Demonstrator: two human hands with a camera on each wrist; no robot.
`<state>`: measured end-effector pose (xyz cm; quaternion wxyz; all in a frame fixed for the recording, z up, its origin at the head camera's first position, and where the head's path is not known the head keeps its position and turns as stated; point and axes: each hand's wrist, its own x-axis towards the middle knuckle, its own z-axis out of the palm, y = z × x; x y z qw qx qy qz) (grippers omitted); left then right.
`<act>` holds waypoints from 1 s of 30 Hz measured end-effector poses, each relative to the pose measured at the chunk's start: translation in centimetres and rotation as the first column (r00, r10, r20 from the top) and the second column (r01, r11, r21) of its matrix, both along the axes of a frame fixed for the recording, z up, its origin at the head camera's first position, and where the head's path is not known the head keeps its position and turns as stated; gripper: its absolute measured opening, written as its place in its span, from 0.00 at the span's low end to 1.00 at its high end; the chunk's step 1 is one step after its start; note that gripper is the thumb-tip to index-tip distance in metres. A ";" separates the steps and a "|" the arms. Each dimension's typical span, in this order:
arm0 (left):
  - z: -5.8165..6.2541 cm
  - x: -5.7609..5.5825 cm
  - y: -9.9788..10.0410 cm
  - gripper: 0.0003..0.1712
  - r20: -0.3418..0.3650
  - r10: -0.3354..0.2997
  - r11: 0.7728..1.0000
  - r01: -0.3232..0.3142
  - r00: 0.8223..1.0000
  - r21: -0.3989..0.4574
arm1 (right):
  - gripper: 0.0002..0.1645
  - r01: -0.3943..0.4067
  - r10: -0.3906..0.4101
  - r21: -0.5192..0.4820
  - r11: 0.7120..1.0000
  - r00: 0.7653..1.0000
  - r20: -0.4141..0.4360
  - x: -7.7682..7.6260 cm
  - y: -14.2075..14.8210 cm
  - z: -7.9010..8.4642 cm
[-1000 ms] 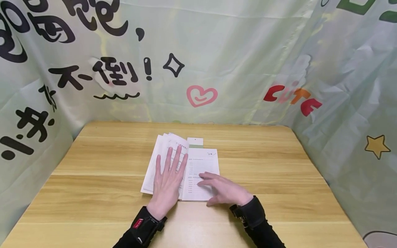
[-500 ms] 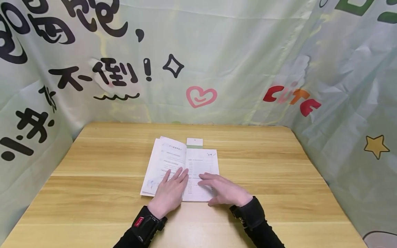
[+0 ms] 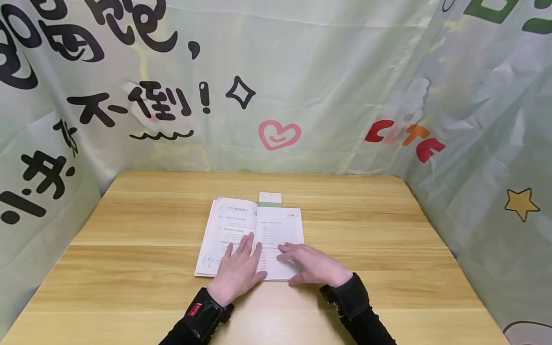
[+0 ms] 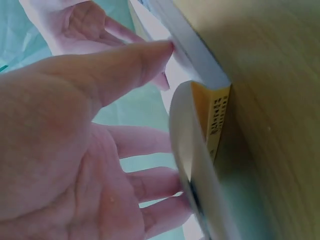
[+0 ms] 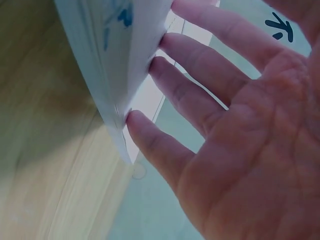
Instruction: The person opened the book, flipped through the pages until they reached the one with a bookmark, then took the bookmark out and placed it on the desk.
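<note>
Book [image 3: 257, 220] lies open on the counter [image 3: 388, 230], left page [image 3: 224, 230] now flatter under the left hand [image 3: 236, 274], fingers extended, and right page [image 3: 282, 229] under the right hand [image 3: 316, 264], fingers relaxed, so flattening appears nearly complete.

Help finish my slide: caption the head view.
A person's left grip and right grip at an open book on a wooden table.

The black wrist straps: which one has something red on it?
The black strap on the left wrist, by the left hand touching the open white book. It shows a small red label; the right wrist's black strap shows none.
</note>
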<state>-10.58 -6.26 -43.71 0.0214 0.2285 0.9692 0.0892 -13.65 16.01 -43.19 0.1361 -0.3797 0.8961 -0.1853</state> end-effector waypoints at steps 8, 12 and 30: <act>0.0 0.1 -0.2 0.47 0.003 -0.013 1.000 0.013 1.000 0.017 | 0.27 -0.025 0.025 0.016 1.000 1.000 -0.009 -0.1 0.2 0.2; 0.0 0.1 -0.3 0.49 0.005 -0.020 1.000 0.020 1.000 0.022 | 0.23 -0.035 0.036 0.020 0.999 0.999 -0.026 -0.1 0.3 0.4; 0.0 -0.2 -0.4 0.43 0.036 -0.036 0.999 0.035 0.999 0.029 | 0.07 -0.040 0.039 -0.060 0.997 0.999 -0.020 -0.2 0.5 0.4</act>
